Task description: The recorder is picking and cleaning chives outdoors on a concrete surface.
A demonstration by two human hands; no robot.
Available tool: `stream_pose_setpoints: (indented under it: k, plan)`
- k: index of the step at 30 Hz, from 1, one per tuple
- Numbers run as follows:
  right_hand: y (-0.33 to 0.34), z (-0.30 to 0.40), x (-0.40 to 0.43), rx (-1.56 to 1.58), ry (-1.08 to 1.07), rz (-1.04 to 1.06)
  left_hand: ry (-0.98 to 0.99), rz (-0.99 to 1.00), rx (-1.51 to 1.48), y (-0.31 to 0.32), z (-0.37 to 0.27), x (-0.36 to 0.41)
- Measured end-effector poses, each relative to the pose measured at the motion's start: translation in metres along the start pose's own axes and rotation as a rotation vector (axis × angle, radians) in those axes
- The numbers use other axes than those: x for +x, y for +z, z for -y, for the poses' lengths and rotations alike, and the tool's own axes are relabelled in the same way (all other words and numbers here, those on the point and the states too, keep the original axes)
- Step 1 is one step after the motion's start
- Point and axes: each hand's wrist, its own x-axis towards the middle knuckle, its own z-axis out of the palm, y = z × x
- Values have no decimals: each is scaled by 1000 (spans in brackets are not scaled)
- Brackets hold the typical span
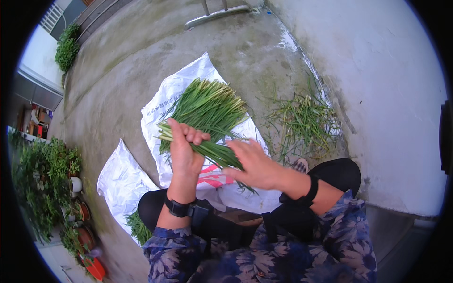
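Note:
My left hand (187, 145) is closed around a bundle of green garlic chives (221, 154), its pale stem ends poking out past the thumb. Over the leafy end of that bundle is my right hand (253, 164), slightly blurred; its thumb and fingers are spread, and whether they grip the leaves is unclear. Just beyond both hands, a large pile of chives (208, 104) lies on a white woven plastic sack (155, 113) that bears printing and red marks. The cut ends of the pile point away and to the right.
Loose trimmings (306, 123) lie on the concrete by the white wall (396, 106). At left, a second white sack (122, 180) has more chives (139, 226) beside my knee. Potted plants (53, 169) line the far left. A metal stand's foot (217, 17) rests on the ground ahead.

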Motion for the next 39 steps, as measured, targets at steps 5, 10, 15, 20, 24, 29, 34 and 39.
stream_pose_setpoints:
  k: [5,10,15,20,24,29,34,39]
  plan:
    - [26,9,1,455,285,187,2,22,176,7,-1,-8]
    - [9,-1,12,1398,304,549,80,426,269,-3,1,-8]
    - [4,-3,10,1618,483,650,-243,377,-3,-16,7,0]
    - [-2,-5,10,1694,499,724,-153,235,-42,-40,-16,21]
    - [-9,-9,4,1711,524,736,-131,97,-142,-53,-39,29]
    - [-25,-29,-1,1613,661,427,-72,17,-206,-75,-63,32]
    - [-73,-37,-3,1079,503,117,3,-15,-190,-86,-75,30]
    - [-96,-36,-4,496,360,-93,63,-25,-197,-83,-81,27]
